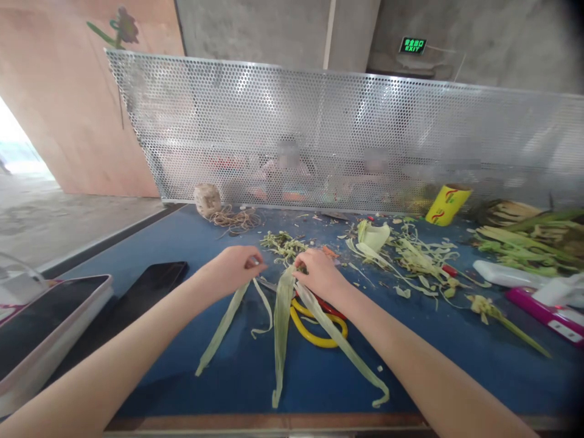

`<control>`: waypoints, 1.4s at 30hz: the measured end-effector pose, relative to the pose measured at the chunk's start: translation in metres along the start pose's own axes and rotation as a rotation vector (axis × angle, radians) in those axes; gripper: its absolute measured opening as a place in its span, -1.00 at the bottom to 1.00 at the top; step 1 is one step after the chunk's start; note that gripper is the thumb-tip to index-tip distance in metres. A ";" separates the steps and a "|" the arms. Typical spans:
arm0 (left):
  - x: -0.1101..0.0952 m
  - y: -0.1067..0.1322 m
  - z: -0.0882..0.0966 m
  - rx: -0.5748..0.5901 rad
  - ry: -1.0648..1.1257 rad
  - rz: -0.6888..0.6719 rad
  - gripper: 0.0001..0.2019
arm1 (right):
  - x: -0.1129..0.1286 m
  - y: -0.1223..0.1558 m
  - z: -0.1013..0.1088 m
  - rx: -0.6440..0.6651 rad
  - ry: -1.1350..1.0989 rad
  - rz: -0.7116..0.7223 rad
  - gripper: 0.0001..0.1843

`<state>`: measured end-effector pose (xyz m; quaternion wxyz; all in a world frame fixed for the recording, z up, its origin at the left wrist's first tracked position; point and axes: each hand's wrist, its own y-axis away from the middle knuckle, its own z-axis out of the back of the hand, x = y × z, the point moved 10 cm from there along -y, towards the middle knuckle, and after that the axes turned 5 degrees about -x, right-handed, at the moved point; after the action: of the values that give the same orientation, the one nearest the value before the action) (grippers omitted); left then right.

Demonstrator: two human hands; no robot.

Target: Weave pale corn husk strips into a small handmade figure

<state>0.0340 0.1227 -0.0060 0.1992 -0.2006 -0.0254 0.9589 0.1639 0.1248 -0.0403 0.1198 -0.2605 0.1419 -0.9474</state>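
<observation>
My left hand (232,267) is closed in a pinch above the blue tabletop. From beneath its fingers a pale green corn husk strip (223,328) and a narrower curled strip (265,310) trail toward me. Close by on the right, my right hand (319,275) pinches the upper ends of corn husk strips. A wide one (283,334) hangs straight down the middle, and another (349,350) slants to the lower right. Under these strips lie scissors with yellow and red handles (314,340), partly covered. The fingertips hide exactly where the strips are gripped.
Husk scraps (420,255) and a small greenish pile (283,243) litter the table. A twine roll (207,201), yellow tube (448,205), and purple power strip (542,310) stand around. Two phones (150,292) lie left. A perforated metal screen (319,140) closes the back; people sit behind it.
</observation>
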 end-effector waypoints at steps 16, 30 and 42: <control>-0.040 0.006 -0.008 -0.156 0.270 -0.154 -0.69 | 0.021 0.008 0.026 -0.056 -0.604 0.048 -0.91; -0.043 0.014 -0.003 -0.209 0.262 -0.206 -0.81 | 0.025 0.020 0.024 -0.034 -0.534 0.051 -0.93; -0.033 0.015 -0.037 0.076 1.062 0.108 -0.80 | 0.013 0.026 0.013 0.174 -1.005 -0.166 -0.73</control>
<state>0.0707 0.0948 -0.0293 0.1423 -0.6518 0.1239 0.7346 0.1634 0.0935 -0.0325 0.1186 -0.6831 -0.0336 -0.7199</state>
